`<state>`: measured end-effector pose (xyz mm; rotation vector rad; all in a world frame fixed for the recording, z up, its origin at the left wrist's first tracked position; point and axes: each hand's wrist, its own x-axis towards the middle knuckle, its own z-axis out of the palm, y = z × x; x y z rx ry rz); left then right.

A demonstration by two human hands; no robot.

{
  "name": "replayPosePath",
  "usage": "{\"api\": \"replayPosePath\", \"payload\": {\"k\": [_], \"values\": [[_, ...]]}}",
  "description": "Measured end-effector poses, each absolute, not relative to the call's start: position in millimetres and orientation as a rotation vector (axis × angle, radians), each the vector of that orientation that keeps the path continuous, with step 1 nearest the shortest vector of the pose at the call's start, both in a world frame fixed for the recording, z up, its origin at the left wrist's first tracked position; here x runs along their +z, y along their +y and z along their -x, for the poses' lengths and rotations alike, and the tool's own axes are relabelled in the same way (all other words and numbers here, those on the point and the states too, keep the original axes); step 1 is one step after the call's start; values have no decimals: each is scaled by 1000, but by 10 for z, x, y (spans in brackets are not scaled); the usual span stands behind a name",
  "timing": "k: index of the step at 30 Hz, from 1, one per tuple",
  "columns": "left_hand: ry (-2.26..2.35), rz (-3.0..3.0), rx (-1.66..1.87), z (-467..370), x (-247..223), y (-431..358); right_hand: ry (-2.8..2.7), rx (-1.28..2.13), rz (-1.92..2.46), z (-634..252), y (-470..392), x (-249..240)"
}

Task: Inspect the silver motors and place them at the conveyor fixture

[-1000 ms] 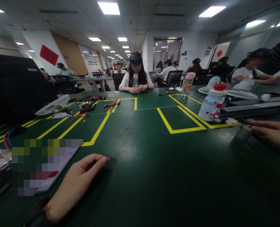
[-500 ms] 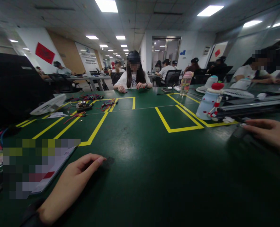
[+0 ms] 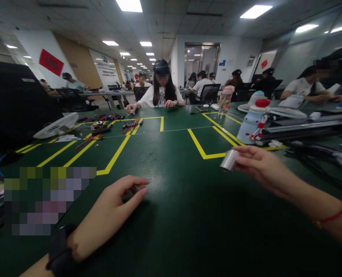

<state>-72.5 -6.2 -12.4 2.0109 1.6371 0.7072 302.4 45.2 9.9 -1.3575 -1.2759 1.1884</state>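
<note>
My right hand (image 3: 264, 167) pinches a shiny silver cylinder (image 3: 230, 160) at its right end, a little above the green table (image 3: 182, 215). The cylinder is tilted, near the yellow tape corner. My left hand (image 3: 115, 202), with a black band on its wrist, is over the table left of centre. Its thumb and forefinger are a little apart, and I see nothing held between them.
A blue bottle (image 3: 251, 125) with a red top and a pink-lidded bottle (image 3: 225, 100) stand at the right. Black cables (image 3: 315, 154) and metal rails lie beyond my right hand. Wires (image 3: 130, 125) and a white fan (image 3: 57, 126) are at the left. A person (image 3: 162, 90) sits opposite.
My right hand has moved left from the right edge, and the silver cylinder now shows in it. My left hand has shifted right and slightly forward; the dark patch at its fingertips no longer shows.
</note>
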Motion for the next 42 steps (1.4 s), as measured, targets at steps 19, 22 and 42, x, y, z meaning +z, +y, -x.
{"api": "replayPosePath", "payload": {"k": [19,22,42], "values": [[1191,-2227,1070,5,-100,-112,-900,2309,669,-1877,193,-344],[1206,-2229,1056,9,-99,-141,-889,2293,675,-1871,182,-334],[1453,-2274,702,-12,-251,60,-2106,643,597,-1969,363,-317]]}}
